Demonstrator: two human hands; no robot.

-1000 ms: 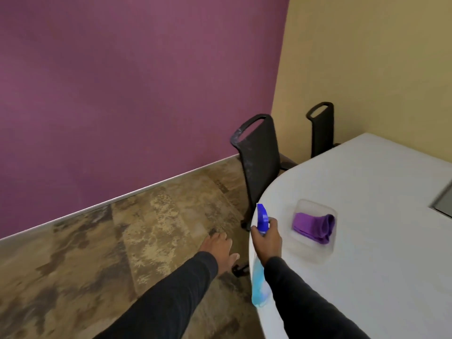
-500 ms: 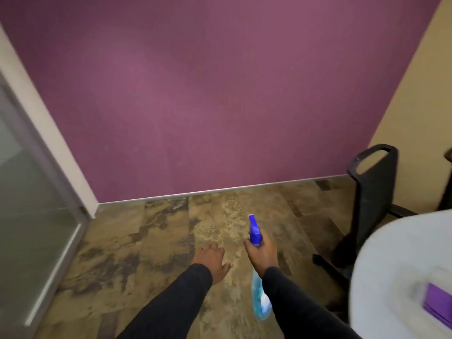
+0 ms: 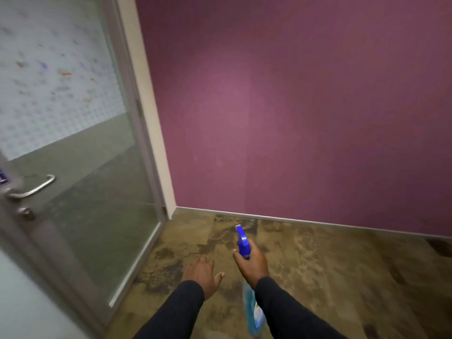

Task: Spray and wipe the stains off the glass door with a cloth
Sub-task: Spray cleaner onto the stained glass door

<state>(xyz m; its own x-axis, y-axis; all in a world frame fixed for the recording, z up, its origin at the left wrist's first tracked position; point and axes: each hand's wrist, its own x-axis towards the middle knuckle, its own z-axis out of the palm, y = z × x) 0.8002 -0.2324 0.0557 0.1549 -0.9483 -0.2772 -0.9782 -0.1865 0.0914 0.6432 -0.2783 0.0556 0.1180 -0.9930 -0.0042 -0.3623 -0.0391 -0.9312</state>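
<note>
Spray bottle (image 3: pixel 247 270): light, rigid, likely slick plastic; best held at neck. Right hand (image 3: pixel 253 261) wrapped there (trigger reachable). Left hand (image 3: pixel 201 274) relaxed, empty. Glass door (image 3: pixel 73 123) stained, fragile.

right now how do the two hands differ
The right hand grips the spray bottle, fingers curled round its neck; the left hand holds nothing, fingers loose and straight. The right hand is nearer the purple wall, the left nearer the glass door. Both are held low over the floor, in dark sleeves.
</note>
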